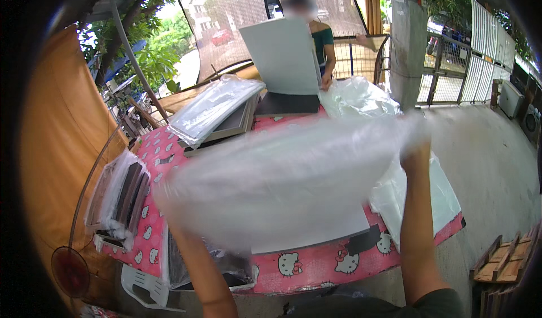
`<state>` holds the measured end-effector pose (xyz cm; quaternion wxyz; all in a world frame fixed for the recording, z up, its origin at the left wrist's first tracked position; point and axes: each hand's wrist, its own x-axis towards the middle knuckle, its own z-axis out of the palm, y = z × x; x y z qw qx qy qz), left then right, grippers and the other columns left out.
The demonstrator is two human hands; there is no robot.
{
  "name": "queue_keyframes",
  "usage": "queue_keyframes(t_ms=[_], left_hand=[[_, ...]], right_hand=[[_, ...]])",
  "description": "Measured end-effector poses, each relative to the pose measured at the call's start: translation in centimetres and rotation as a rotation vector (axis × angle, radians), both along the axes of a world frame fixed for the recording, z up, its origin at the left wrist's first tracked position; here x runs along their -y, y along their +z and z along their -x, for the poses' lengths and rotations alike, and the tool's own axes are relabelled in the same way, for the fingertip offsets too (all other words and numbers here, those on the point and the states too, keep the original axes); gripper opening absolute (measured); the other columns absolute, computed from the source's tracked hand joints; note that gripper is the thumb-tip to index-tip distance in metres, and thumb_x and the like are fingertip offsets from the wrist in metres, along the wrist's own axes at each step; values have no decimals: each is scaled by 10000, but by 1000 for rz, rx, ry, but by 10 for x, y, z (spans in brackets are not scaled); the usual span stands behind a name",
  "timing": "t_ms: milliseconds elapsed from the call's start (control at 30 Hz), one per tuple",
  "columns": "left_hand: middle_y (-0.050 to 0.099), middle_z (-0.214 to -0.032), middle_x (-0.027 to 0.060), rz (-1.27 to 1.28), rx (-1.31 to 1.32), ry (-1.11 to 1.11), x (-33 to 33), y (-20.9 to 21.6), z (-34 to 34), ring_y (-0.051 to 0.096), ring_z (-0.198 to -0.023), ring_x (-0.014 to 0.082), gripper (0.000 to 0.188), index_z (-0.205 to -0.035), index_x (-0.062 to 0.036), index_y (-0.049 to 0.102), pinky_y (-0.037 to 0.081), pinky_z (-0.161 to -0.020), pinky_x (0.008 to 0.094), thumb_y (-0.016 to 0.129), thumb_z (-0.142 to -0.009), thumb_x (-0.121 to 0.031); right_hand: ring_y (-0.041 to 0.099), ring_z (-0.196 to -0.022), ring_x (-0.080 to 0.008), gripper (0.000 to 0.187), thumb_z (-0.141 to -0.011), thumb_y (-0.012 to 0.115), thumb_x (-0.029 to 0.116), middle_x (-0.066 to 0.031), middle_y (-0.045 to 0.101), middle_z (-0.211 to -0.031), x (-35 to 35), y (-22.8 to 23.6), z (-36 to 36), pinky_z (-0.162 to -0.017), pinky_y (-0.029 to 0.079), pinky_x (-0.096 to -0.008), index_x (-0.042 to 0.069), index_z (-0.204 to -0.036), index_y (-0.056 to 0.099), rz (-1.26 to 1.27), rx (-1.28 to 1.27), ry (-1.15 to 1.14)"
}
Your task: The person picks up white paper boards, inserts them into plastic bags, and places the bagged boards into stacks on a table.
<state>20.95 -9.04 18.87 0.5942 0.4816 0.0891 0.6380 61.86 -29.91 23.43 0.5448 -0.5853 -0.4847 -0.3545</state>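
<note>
Plastic sheeting [282, 177] is being gripped by left hand [171, 209] and right hand [416, 137], both closed; even tension is probably being needed.

The translucent plastic sheet [282, 177] is smeared by motion blur, so its folds and edges cannot be traced. The left hand's grip [170, 200] blends into it; the right hand's grip [415, 137] is a blur too — how the fingers close cannot be told. The sheet hides most of the white panel [341, 225] and the middle of the table [316, 273]. The left forearm [197, 267], cut off by the lower edge, covers part of the wrapped dark panel [228, 267] near left. At the far side, the co-worker [324, 38] has a blurred head and a body partly hidden behind an upright white board [282, 58]. The table hides part of the white chair [145, 287]; the dark rim crops the wooden pallet [502, 260] near right.
</note>
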Motion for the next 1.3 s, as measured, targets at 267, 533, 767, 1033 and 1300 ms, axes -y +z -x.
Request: queue_keyframes(t_ms=[267, 533, 767, 1033, 1300], left_hand=[[587, -895, 60, 6, -684, 368, -164, -52, -88, 554, -796, 143, 275, -1044, 41, 553, 446, -719, 281, 554, -815, -111], [611, -843, 59, 29, -345, 219, -155, -51, -130, 570, -756, 135, 236, -984, 10, 564, 452, -705, 262, 606, -753, -14], [602, -914, 72, 332, -480, -50, -123, -61, -91, 571, -772, 117, 224, -1036, -5, 531, 469, -691, 250, 548, -814, -31], [544, -1053, 145, 674, -633, -259, -20, -173, -28, 567, -885, 214, 616, -1320, -32, 238, 470, -770, 325, 517, -777, 46], [455, -1138, 185, 549, -835, -132, 88, -172, 31, 500, -1002, 270, 836, -1313, -74, 235, 420, -863, 378, 670, -611, 53]], right_hand=[[565, -674, -118, 409, -759, 628, 346, -105, 635, -728, -136, -59, -72, -633, 441, -267, -27, -926, 624, 380, -696, 298], [506, -636, -48, 178, -726, 587, -45, -9, 585, -767, -163, -78, -82, -563, 395, -174, -10, -900, 573, 156, -735, 622], [456, -557, -61, 177, -731, 634, 91, 12, 523, -633, -132, -117, -58, -491, 374, -228, -22, -853, 576, 570, -973, 420], [576, -787, -165, 428, -717, 610, 62, -140, 597, -889, -11, -244, -10, -682, 466, -265, -31, -1115, 483, 753, -1121, 350], [483, -1027, -248, 727, -642, 719, 85, -165, 473, -1115, 89, -218, 68, -833, 426, -326, 17, -1244, 316, 843, -1215, 509]])
